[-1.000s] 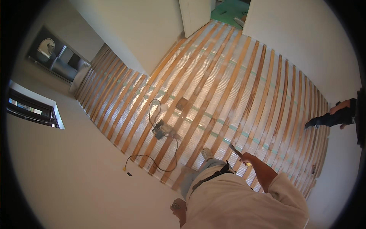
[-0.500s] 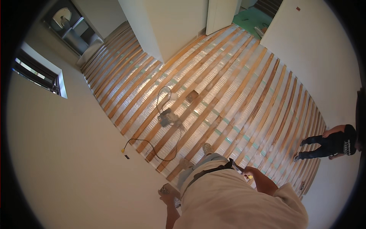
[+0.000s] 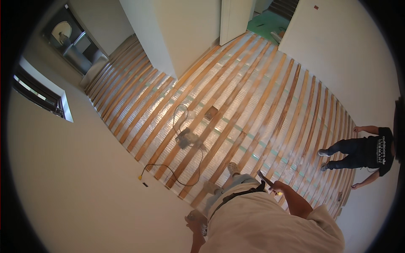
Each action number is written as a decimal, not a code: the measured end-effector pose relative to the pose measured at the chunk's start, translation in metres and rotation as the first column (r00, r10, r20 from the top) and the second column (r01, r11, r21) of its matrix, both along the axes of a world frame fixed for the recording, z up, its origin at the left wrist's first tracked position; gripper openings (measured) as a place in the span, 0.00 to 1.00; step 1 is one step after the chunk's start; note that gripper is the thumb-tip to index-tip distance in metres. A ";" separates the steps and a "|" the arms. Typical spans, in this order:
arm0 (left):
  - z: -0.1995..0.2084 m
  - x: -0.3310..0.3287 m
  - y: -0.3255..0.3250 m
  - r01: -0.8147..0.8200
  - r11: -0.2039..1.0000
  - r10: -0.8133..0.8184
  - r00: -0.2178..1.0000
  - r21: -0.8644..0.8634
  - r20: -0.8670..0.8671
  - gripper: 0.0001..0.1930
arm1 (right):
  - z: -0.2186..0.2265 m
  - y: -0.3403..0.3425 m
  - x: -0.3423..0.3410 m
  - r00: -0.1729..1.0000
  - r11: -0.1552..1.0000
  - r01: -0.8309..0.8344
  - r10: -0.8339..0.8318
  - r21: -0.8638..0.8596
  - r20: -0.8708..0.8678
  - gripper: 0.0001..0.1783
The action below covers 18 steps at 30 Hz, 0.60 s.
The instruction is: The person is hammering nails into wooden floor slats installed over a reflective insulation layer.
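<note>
My right hand (image 3: 277, 187) is closed around a narrow dark tool (image 3: 264, 178) with a yellow end (image 3: 279, 193), beside the belt at my waist. The tool's exact kind is not clear. My left hand (image 3: 195, 222) hangs low by the wall with its fingers curled; something brownish seems to be in it, too blurred to name. In front of my feet a corded power tool (image 3: 184, 139) lies on the wooden floor battens (image 3: 219, 158). Its dark cord (image 3: 175, 173) loops over them toward a yellow plug (image 3: 140, 177).
Shiny insulation (image 3: 202, 157) lies between the battens. A small brown open box (image 3: 211, 112) sits beyond the power tool. At right stands another person (image 3: 363, 152) in dark clothes. A wall corner (image 3: 175, 76) juts in ahead; a doorway shows green flooring (image 3: 270, 27).
The view has shifted, and the tool in my right hand now points farther forward. The other person has turned, with both arms now spread from the body. The corded power tool stays on the battens.
</note>
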<state>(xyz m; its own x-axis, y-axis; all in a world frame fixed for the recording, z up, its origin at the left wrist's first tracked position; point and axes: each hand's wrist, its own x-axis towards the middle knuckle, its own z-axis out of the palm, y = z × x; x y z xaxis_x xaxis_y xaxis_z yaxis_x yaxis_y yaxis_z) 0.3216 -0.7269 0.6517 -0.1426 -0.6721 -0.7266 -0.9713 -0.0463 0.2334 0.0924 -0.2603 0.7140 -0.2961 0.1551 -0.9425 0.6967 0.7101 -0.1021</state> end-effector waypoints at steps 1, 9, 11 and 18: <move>0.001 -0.002 -0.001 0.009 1.000 -0.009 1.000 0.001 -0.006 0.61 | 0.000 -0.001 0.001 1.000 1.000 0.009 -0.009 0.001 -0.006 0.15; 0.004 -0.007 -0.009 0.128 0.986 -0.127 0.992 -0.105 0.018 0.58 | -0.032 0.014 0.029 0.993 0.997 -0.063 0.067 -0.041 0.099 0.19; 0.003 -0.007 -0.010 0.099 0.992 -0.100 0.995 -0.078 -0.005 0.59 | -0.039 0.020 0.035 0.993 0.996 -0.073 0.077 -0.041 0.092 0.19; 0.012 0.001 0.004 0.130 0.986 -0.133 0.991 -0.105 -0.015 0.57 | -0.011 0.015 0.030 0.983 0.998 -0.046 0.053 -0.043 0.175 0.10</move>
<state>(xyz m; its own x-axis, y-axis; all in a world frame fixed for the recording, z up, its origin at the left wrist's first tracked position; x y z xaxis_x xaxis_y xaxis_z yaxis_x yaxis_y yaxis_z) 0.3228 -0.7232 0.6641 -0.2498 -0.7179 -0.6497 -0.9619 0.1072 0.2514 0.1219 -0.2457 0.7026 -0.1320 0.1068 -0.9855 0.6700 0.7423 -0.0093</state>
